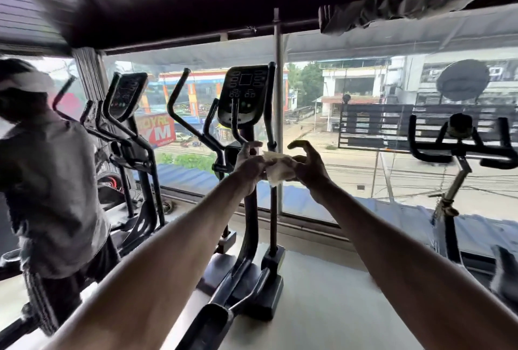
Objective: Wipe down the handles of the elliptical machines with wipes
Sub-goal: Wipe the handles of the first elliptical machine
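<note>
A gym floor runs along a window wall (350, 125) above a street, with another person (50, 181) at the left and a spin bike (459, 153) at the right. In front of the nearest elliptical machine (246, 94), the left hand (249, 164) pinches one edge of the wipe (276, 166); the right hand (307, 166) holds the other at its thumb, upper fingers arched clear. The wipe seems to be being readied, not yet on a handle. Next it likely needs wrapping round the upright handle (271, 114) just behind.
</note>
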The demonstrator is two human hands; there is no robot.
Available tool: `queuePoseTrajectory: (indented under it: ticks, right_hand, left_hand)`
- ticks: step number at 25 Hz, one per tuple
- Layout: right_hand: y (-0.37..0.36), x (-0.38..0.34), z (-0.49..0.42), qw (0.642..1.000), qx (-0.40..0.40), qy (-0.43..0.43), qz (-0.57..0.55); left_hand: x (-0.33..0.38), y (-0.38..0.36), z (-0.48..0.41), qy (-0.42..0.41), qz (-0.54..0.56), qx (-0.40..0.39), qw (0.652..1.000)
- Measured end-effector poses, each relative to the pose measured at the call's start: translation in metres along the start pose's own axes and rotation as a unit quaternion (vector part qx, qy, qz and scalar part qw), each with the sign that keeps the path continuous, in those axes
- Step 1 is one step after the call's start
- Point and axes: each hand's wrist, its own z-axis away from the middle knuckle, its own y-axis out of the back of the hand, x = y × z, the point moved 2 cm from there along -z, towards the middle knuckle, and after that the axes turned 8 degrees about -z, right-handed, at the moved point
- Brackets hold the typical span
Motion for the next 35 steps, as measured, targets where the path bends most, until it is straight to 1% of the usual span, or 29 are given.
queuePoseTrajectory:
  ticks: [4, 7, 9, 11, 13, 15, 16, 17, 18, 19, 21, 22, 24, 25, 28, 31, 33, 35]
  right_hand:
    - [0.000, 0.023, -0.089, 1.000, -0.003, -0.017, -0.021]
    - [0.002, 0.023, -0.155, 0.999, -0.020, 0.022, 0.013]
    - [-0.001, 0.026, -0.192, 0.998, -0.011, 0.048, 0.048]
    - [-0.005, 0.035, -0.233, 0.995, 0.003, 0.063, 0.073]
    - [-0.008, 0.046, -0.273, 0.992, 0.032, 0.073, 0.101]
    - [-0.011, 0.055, -0.312, 0.978, 0.100, 0.114, 0.146]
    - [-0.013, 0.059, -0.329, 0.969, 0.140, 0.133, 0.155]
    - [-0.016, 0.062, -0.345, 0.964, 0.171, 0.140, 0.146]
    - [-0.021, 0.068, -0.366, 0.966, 0.186, 0.132, 0.123]
    - [-0.028, 0.072, -0.386, 0.973, 0.177, 0.120, 0.085]
    - [-0.040, 0.084, -0.430, 0.985, 0.148, 0.090, -0.016]
    - [-0.043, 0.088, -0.450, 0.985, 0.140, 0.083, -0.061]
    - [-0.044, 0.093, -0.488, 0.980, 0.154, 0.089, -0.090]
    - [-0.044, 0.092, -0.500, 0.978, 0.165, 0.095, -0.084]
    - [-0.038, 0.096, -0.544, 0.976, 0.176, 0.117, -0.043]
    - [-0.031, 0.104, -0.586, 0.966, 0.163, 0.198, 0.024]
    - [-0.025, 0.110, -0.610, 0.958, 0.157, 0.240, 0.025]
    - [-0.020, 0.115, -0.635, 0.955, 0.139, 0.263, 0.016]
  left_hand:
    - [0.010, -0.008, -0.088, -0.046, -0.036, 0.002, 0.998]
    - [0.019, -0.008, -0.159, -0.098, -0.115, 0.011, 0.988]
    - [0.026, -0.010, -0.196, -0.119, -0.173, 0.011, 0.978]
    - [0.030, -0.015, -0.234, -0.124, -0.200, 0.005, 0.972]
    - [0.034, -0.019, -0.271, -0.131, -0.216, 0.004, 0.968]
    - [0.039, -0.023, -0.310, -0.148, -0.224, 0.012, 0.963]
    - [0.042, -0.026, -0.328, -0.160, -0.221, 0.032, 0.961]
    - [0.045, -0.029, -0.346, -0.173, -0.215, 0.055, 0.960]
    - [0.048, -0.033, -0.366, -0.184, -0.215, 0.073, 0.956]
    - [0.051, -0.038, -0.386, -0.192, -0.217, 0.079, 0.954]
    - [0.056, -0.048, -0.422, -0.194, -0.208, 0.058, 0.957]
    - [0.059, -0.052, -0.438, -0.197, -0.200, 0.040, 0.959]
    - [0.062, -0.059, -0.463, -0.208, -0.185, 0.014, 0.960]
    - [0.063, -0.061, -0.473, -0.218, -0.184, 0.019, 0.958]
    - [0.061, -0.065, -0.509, -0.250, -0.221, 0.123, 0.935]
    - [0.048, -0.069, -0.544, -0.245, -0.273, 0.195, 0.910]
    - [0.037, -0.067, -0.562, -0.250, -0.304, 0.240, 0.888]
    - [0.030, -0.069, -0.576, -0.251, -0.325, 0.281, 0.867]
